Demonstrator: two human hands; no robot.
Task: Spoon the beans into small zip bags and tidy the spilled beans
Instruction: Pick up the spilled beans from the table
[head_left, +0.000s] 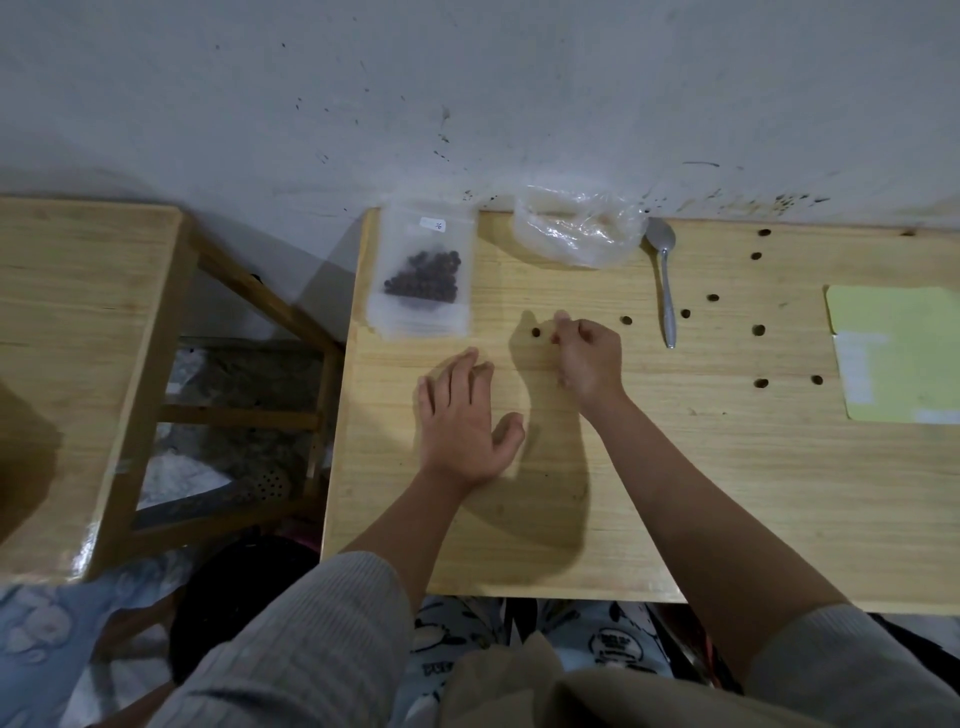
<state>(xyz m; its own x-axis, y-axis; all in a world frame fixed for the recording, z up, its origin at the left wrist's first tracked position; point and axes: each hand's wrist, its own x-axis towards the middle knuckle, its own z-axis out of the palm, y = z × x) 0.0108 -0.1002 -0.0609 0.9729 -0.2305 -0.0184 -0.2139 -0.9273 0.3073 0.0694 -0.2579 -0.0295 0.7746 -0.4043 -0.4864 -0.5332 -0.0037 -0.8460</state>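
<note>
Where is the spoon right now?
The spoon lies on the table near the wall, right of the crumpled plastic bag, beyond the right hand.

A plain room at home: a scuffed white wall (467, 93) at twelve o'clock, a small wooden table (623, 493) against it, patterned fabric (613, 644) at six o'clock.

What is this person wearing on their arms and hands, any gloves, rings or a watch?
No gloves, rings or watch show. The left hand and right hand are bare, as are both forearms. The sleeves are a pale grey-beige ribbed knit, pushed up toward the elbows.
</note>
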